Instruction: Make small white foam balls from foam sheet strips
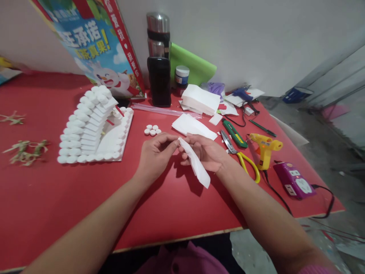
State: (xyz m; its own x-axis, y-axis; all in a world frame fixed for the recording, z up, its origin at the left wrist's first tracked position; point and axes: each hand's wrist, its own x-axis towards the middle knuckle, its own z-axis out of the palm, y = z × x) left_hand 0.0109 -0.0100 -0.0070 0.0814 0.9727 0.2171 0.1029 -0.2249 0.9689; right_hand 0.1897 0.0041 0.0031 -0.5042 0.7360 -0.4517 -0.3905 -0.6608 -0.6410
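Note:
Between my two hands, above the red table, is a folded strip of white tissue paper (196, 163). My left hand (156, 152) pinches its upper end between thumb and finger. My right hand (203, 150) is closed round the same end from the other side, and the loose end hangs down toward me. Just beyond my left hand lie several small white rounded pads (152, 130). A folded stack of white tissue (194, 126) rests on the table behind my hands. To the left stands a white model with stairs (95, 127), edged with rows of similar pads.
Right of my hands lie yellow-handled scissors (248, 163), a green utility knife (235, 133), a yellow glue gun (265, 148) and a purple power strip (295, 180) with cables. A phone (159, 82) leans upright near a thermos (158, 24). Straw figures (27, 150) lie far left.

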